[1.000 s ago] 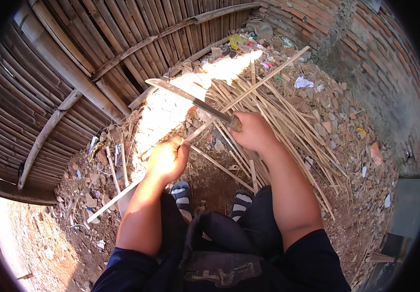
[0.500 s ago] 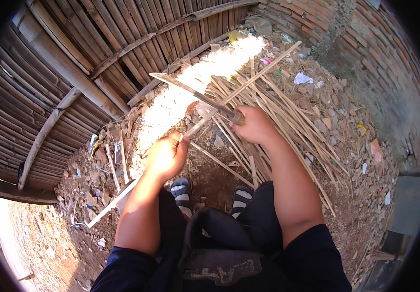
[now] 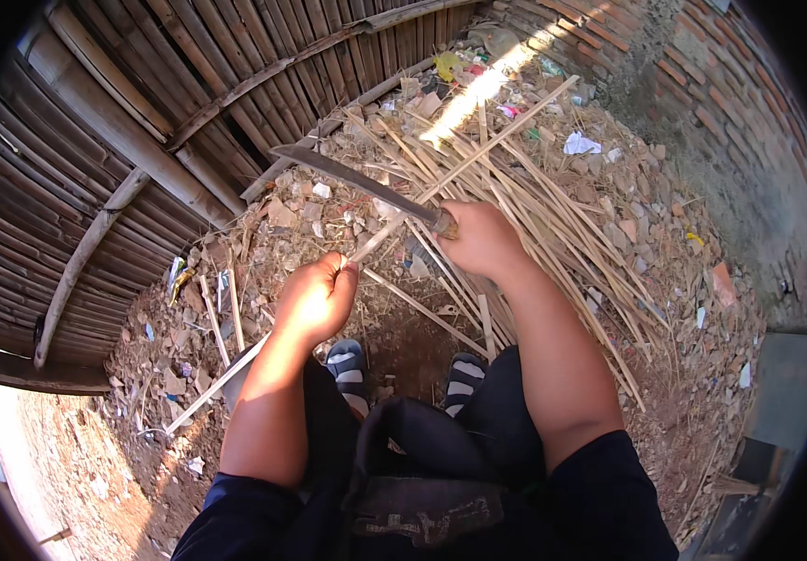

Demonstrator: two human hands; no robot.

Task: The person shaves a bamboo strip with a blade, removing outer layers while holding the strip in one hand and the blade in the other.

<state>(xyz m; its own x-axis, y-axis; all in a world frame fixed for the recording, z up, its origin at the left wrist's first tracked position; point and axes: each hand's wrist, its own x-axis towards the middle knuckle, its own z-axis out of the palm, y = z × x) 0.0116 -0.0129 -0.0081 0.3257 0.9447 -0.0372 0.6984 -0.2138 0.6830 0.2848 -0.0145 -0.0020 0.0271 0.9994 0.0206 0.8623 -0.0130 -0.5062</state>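
In my left hand (image 3: 317,297), closed in a grip, is a long split bamboo strip (image 3: 506,134). It slants from beside my left forearm up to the far right, over a pile of strips. My right hand (image 3: 484,239) is wrapped round the wooden handle of a machete (image 3: 357,180). The dark blade points to the far left and crosses the strip close to the handle, beyond my left fist. I cannot tell whether blade and strip touch. A loose pile of similar bamboo strips (image 3: 553,220) lies beyond and right of my right hand.
A bamboo-slat wall (image 3: 76,234) rises on the left, and a brick wall (image 3: 740,122) on the right. Rubble and litter (image 3: 646,224) cover the ground. My sandalled feet (image 3: 347,365) stand below my hands. Shorter strips (image 3: 236,309) lie left of my left hand.
The machete blade has swung slightly, its tip shifting left and a little nearer. My left hand has edged left with the strip. The bright sunlit patch on the ground has shrunk.
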